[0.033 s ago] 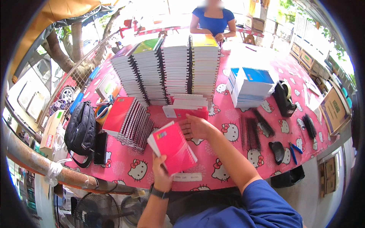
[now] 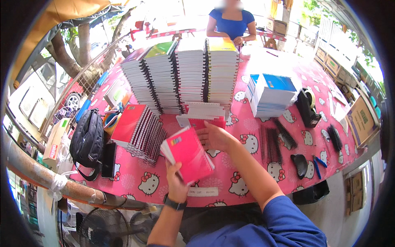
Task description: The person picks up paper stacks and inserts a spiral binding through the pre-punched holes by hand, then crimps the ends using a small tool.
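Observation:
My left hand (image 2: 177, 183) is closed on the lower left edge of a pink-red notebook (image 2: 190, 156), tilted above the table, its white pages showing at the left edge. At the notebook's upper right edge is my right hand (image 2: 216, 138), fingers stretched out; whether they touch the cover I cannot tell. Just beyond that hand lie loose white page blocks with a red cover (image 2: 202, 119). A stack of red spiral-bound notebooks (image 2: 133, 127) stands to the left. Tall stacks of spiral-bound notebooks (image 2: 193, 76) with purple, green, white and yellow tops rise behind.
Blue-covered books (image 2: 267, 96) stand right of centre, near a black tape dispenser (image 2: 308, 109). Black binding coils (image 2: 273, 144) and blue-handled pliers (image 2: 319, 165) lie at the right. A black bag (image 2: 87, 142) and a phone-like black slab (image 2: 109, 160) lie left. Another person (image 2: 232, 24) is across the table.
My left hand and the notebook have shifted slightly up and to the right. The right hand has also moved a little to the right, with its fingers still stretched out.

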{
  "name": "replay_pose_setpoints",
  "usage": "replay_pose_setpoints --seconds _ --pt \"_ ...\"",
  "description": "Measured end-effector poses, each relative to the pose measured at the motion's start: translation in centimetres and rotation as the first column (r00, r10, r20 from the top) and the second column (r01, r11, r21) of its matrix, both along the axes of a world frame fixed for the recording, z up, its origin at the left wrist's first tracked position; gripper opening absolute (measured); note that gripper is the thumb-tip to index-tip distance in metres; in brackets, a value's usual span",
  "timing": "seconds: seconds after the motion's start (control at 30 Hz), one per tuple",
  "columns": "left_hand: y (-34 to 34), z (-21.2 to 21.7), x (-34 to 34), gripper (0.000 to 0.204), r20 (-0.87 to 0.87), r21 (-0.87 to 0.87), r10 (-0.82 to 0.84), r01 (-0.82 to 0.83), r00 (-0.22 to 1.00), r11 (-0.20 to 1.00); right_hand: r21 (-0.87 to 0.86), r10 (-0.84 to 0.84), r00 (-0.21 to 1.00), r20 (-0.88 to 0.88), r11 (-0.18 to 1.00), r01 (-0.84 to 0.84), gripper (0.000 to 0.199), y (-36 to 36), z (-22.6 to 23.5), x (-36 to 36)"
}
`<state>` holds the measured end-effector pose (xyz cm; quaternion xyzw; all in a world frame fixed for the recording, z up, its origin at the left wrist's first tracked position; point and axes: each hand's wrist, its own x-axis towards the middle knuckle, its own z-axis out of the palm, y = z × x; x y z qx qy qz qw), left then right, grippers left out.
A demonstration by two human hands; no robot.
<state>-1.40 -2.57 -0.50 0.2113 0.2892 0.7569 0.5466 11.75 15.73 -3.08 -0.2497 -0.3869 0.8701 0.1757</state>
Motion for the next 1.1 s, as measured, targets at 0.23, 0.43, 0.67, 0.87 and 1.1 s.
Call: replay_pose_setpoints --seconds 0.23,0.43,0.67,0.87,1.1 --pt "11.1 -3.8 0.4 0.049 0.178 0.072 0.093 -0.107 0.98 0.992 0.298 -0.155 0.987 0.043 0.945 0.136 0.064 -1.7 3.6 3.6" --pt "10.8 -2.7 -0.3 0.08 -0.393 -0.049 -0.046 0.029 0.918 0.998 0.715 -0.568 0.821 0.065 0.6 0.359 0.081 -0.7 1.6 4.3" --pt "10.3 -4.9 -3.0 0.127 -0.922 0.142 0.264 -0.39 0.281 0.91 0.967 -0.596 0.802 0.041 0.227 0.12 0.087 -2.5 4.4 3.9" --pt "13.0 -3.4 -2.8 0.124 -0.85 0.072 0.162 -0.194 0.501 0.978 0.983 -0.915 0.365 -0.171 -0.183 0.0 0.104 -3.1 3.0 4.4" --pt "12.2 -2.5 -2.2 0.108 -0.535 0.1 -0.22 0.32 0.815 0.942 0.849 -0.713 0.701 -0.01 0.365 0.383 0.124 -3.4 2.2 3.4"
